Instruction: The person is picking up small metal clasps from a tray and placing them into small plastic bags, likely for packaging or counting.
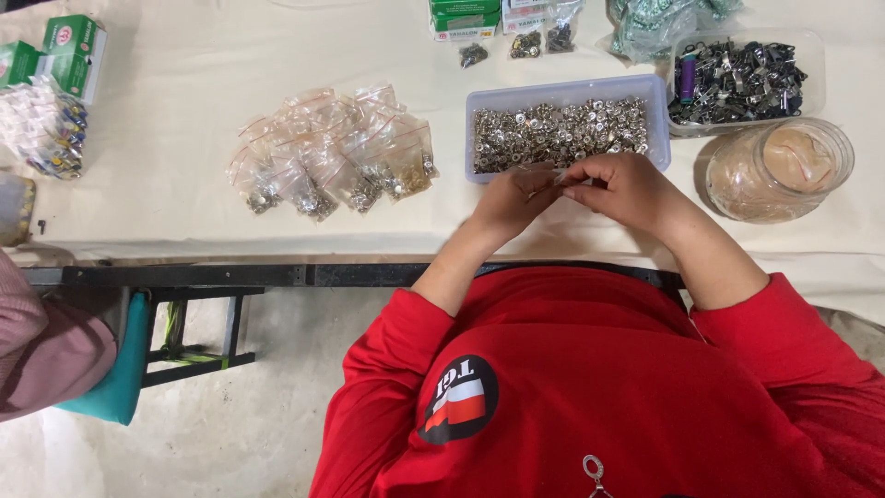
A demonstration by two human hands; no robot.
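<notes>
We look down on a long table (184, 55) covered in a cream cloth, its dark metal edge running across the middle of the view. Below it sits the person in a red long-sleeved top (590, 387) (a printed patch shows on the chest). At the far left, another person's pink sleeve (37, 350) enters the view.

On the cloth, a heap of small clear zip bags (332, 152) lies left of centre, each holding a few metal pieces. Right of it stands a shallow clear plastic tray (564, 90) full of small silvery ring-shaped metal fittings (558, 129). Further right sit a second clear tray of darker metal clips (737, 78) and a round glass jar (779, 171) — well apart from the zip bags.

Just in front of the tray, both hands meet above the cloth. The left hand (512, 198) and the right hand (627, 189) are curled nearly closed, fingertips pinched together on a tiny metal fitting (559, 180) between them — too small to tell more.
</notes>
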